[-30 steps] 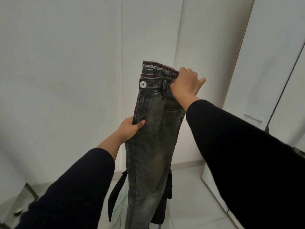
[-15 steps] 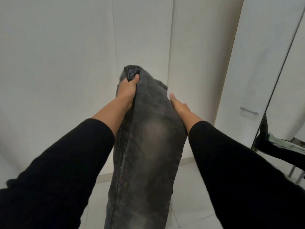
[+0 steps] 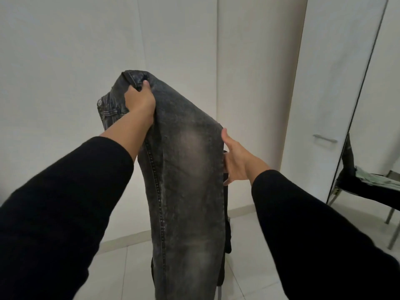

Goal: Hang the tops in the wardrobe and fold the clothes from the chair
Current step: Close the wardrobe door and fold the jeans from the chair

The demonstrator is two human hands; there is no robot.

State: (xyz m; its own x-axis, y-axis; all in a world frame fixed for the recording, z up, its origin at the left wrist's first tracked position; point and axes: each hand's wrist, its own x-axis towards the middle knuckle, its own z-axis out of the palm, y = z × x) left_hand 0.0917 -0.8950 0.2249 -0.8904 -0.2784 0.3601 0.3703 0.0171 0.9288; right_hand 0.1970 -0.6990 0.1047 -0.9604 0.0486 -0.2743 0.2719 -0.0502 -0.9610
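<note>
The jeans run off the bottom edge, hems unseen. Behind them a dark garment shows only as slivers. The right hand has its fingers tucked behind the denim, grip unclear.

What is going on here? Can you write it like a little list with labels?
Person: wears black sleeves, both arms stretched forward
Held thing: dark grey jeans, held up in the air, legs hanging down
Left hand: gripping the top of the jeans
Right hand: thumb on the jeans' right edge, fingers hidden behind the cloth
Button: on the waistband, at the upper left
Behind: white wardrobe doors, one with a metal handle
Far right: a mirror showing a chair with clothes
Floor: pale tiles
</note>
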